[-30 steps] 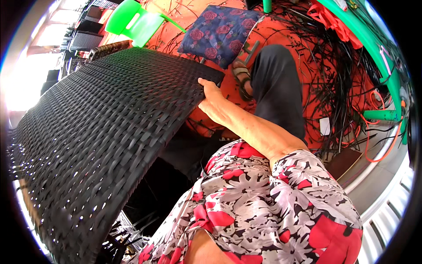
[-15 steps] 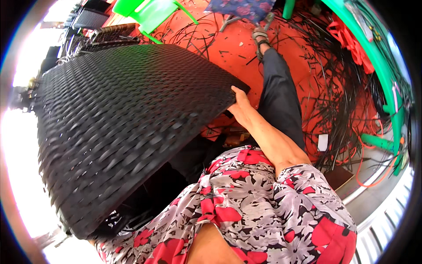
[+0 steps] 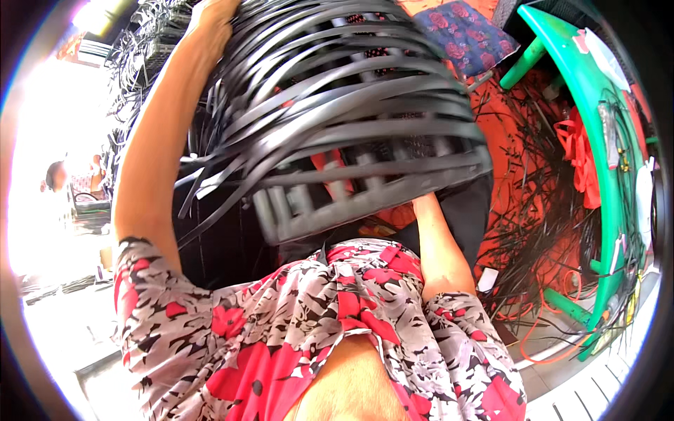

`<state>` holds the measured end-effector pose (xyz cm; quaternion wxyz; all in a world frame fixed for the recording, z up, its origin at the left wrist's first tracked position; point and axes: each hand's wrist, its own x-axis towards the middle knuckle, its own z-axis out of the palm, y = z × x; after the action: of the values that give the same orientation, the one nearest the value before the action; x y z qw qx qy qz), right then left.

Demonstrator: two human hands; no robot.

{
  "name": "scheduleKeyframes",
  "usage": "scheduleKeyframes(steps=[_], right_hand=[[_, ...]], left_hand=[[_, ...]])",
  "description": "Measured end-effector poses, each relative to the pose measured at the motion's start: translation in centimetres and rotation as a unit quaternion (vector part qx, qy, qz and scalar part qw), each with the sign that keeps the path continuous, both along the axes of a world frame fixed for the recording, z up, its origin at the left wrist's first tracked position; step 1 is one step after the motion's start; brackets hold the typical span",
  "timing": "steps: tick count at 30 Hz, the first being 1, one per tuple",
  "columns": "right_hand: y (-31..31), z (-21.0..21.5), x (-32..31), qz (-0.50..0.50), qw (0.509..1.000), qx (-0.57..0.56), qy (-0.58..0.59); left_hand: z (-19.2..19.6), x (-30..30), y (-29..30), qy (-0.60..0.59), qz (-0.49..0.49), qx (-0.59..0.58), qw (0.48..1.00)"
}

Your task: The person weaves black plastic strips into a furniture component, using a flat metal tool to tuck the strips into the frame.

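Note:
A black woven panel of flat plastic strips on a frame is tilted up before me, blurred by motion. Its open side shows, with bars across it and long strip ends hanging loose at the left. My left hand, at the top left, is closed on the panel's far edge; the picture's upper rim cuts off part of it. Under the panel's lower right edge, my right hand goes out of sight, showing little more than the wrist. Its fingers are hidden behind the frame.
A green table curves along the right, with a red bag hanging by it. Heaps of black strips cover the red floor. A blue flowered seat stands beyond the panel. An orange cord lies at the lower right.
The panel has turned over from its smooth woven face to its open side with loose strips. My left arm has come into view, raised at the left. My right hand has slipped behind the frame.

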<state>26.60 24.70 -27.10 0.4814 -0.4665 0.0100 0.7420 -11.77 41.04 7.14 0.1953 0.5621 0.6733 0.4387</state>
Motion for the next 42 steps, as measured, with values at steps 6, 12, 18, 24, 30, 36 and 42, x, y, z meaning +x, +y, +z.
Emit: scheduleKeyframes(steps=[6, 12, 18, 24, 30, 36, 42], right_hand=[[-0.4, 9.0, 4.6, 0.048, 0.982, 0.137, -0.119], [-5.5, 20.5, 10.7, 0.006, 0.934, 0.296, -0.199], [-8.6, 30.4, 10.3, -0.073, 0.766, 0.508, -0.388], [-10.2, 35.1, 4.1, -0.009, 0.649, 0.668, -0.364], [-13.0, 31.1, 6.9, -0.006, 0.836, 0.526, -0.153], [-11.6, 28.0, 12.3, -0.027, 0.879, 0.428, -0.207], [-11.5, 27.0, 10.3, 0.032, 0.893, 0.378, -0.241]], left_hand=[[-1.6, -0.4, 2.9, -0.085, 0.010, 0.036, 0.996], [0.8, 1.2, -1.3, -0.250, 0.103, 0.067, 0.960], [9.5, 5.6, -16.0, -0.528, -0.377, 0.001, 0.761], [7.8, 25.6, -30.1, -0.141, -0.411, -0.152, 0.888], [-1.7, 30.5, -31.0, -0.194, -0.512, -0.153, 0.823], [-5.4, 26.5, -31.0, -0.360, -0.322, -0.213, 0.849], [-5.8, 25.9, -29.8, -0.532, -0.218, -0.071, 0.815]])
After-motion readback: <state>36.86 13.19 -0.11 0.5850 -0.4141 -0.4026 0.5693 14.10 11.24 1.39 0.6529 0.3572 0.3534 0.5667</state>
